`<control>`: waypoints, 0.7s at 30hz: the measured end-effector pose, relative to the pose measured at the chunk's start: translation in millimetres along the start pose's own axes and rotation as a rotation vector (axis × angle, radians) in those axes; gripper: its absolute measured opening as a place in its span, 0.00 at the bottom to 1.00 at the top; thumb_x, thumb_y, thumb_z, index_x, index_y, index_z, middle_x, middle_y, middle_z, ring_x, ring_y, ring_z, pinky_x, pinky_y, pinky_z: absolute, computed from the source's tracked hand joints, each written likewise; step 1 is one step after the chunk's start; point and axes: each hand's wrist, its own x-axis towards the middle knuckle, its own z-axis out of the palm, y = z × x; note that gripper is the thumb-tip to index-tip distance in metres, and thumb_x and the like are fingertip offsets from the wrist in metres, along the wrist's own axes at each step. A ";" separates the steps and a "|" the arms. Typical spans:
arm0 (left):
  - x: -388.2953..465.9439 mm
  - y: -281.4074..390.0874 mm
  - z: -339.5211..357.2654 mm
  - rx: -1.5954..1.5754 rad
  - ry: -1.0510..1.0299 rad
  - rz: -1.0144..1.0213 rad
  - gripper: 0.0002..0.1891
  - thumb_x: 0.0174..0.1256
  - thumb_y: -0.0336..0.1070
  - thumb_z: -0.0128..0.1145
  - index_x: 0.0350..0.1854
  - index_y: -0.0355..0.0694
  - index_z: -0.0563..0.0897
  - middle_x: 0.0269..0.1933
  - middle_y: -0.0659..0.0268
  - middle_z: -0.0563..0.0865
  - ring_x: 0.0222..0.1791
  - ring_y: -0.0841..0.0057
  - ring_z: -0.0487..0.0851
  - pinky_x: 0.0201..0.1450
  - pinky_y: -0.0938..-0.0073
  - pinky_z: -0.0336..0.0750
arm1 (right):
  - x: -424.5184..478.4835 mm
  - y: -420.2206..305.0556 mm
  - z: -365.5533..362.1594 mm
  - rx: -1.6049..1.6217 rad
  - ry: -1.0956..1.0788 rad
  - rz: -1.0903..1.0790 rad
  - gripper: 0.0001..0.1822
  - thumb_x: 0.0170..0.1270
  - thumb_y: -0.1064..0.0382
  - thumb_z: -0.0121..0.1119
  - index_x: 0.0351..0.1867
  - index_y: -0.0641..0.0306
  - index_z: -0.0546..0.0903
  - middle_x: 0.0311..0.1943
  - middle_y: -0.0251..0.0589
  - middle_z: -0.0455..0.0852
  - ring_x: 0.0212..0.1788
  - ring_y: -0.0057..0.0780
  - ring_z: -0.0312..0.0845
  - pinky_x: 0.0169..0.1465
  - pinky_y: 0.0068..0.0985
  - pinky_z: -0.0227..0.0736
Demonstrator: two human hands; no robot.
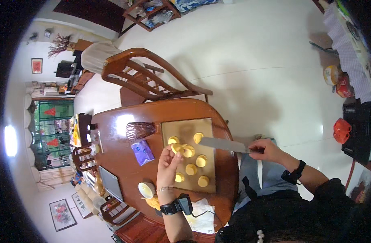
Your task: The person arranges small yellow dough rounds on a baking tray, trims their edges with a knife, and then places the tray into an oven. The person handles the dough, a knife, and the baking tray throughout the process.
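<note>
My left hand [168,159] holds a yellow, dough-like piece [177,148] between thumb and fingers, above a brown board [190,127] on the wooden table. My right hand [263,149] grips the handle of a broad-bladed knife [225,144], its blade reaching left over the board's near edge. The blade's tip is beside a yellow round piece [198,138]. Several more round yellow pieces lie on the board, among them one at its middle [191,169] and one near its lower edge [203,181]. Another piece [189,150] shows right behind the held one; whether they touch I cannot tell.
Beyond the board, a dark ribbed glass vessel [140,130] and a purple packet [143,152] lie on the table [124,155]. A white bowl [146,190] is left of my left forearm, a white paper sheet [202,216] to its right. A wooden chair [149,76] stands at the table's side.
</note>
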 end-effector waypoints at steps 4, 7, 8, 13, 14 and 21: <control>-21.5 11.9 -2.8 -0.239 -0.070 0.017 0.25 0.65 0.40 0.63 0.60 0.36 0.70 0.46 0.68 0.81 0.41 0.83 0.77 0.45 0.84 0.71 | 8.9 -24.5 10.2 0.016 -0.090 -0.218 0.16 0.54 0.60 0.70 0.41 0.66 0.83 0.31 0.40 0.84 0.34 0.26 0.79 0.40 0.25 0.74; -29.2 11.3 -4.9 -0.302 -0.109 0.085 0.28 0.64 0.42 0.63 0.61 0.35 0.69 0.47 0.67 0.81 0.42 0.82 0.77 0.47 0.83 0.71 | 11.2 -30.3 15.3 0.019 -0.125 -0.244 0.15 0.53 0.60 0.70 0.39 0.65 0.83 0.30 0.39 0.83 0.33 0.27 0.80 0.38 0.26 0.73; -31.9 14.5 -2.7 -0.306 -0.071 0.077 0.31 0.62 0.45 0.65 0.62 0.35 0.68 0.46 0.67 0.81 0.42 0.81 0.77 0.47 0.82 0.71 | 11.6 -32.5 16.2 0.006 -0.117 -0.272 0.15 0.53 0.60 0.70 0.39 0.65 0.83 0.30 0.39 0.83 0.32 0.28 0.80 0.37 0.26 0.73; -33.5 18.0 -2.6 -0.346 -0.051 0.128 0.31 0.60 0.44 0.66 0.62 0.35 0.68 0.49 0.67 0.80 0.46 0.79 0.78 0.49 0.82 0.72 | 12.0 -32.0 16.0 -0.074 -0.068 -0.379 0.15 0.52 0.60 0.70 0.39 0.65 0.82 0.29 0.40 0.82 0.31 0.33 0.80 0.36 0.28 0.72; -33.5 18.5 -3.2 -0.346 -0.055 0.137 0.31 0.60 0.44 0.66 0.62 0.36 0.68 0.49 0.67 0.80 0.47 0.78 0.79 0.49 0.81 0.73 | 11.7 -33.7 16.0 -0.091 -0.069 -0.368 0.15 0.52 0.60 0.70 0.39 0.65 0.82 0.29 0.41 0.82 0.31 0.34 0.80 0.36 0.28 0.73; -32.4 21.6 -12.3 -0.051 -0.159 0.118 0.27 0.62 0.34 0.64 0.62 0.37 0.69 0.55 0.66 0.79 0.53 0.79 0.78 0.55 0.78 0.72 | 12.1 -42.2 13.3 -0.143 -0.063 -0.345 0.15 0.52 0.59 0.69 0.39 0.64 0.82 0.31 0.41 0.83 0.34 0.36 0.81 0.39 0.29 0.74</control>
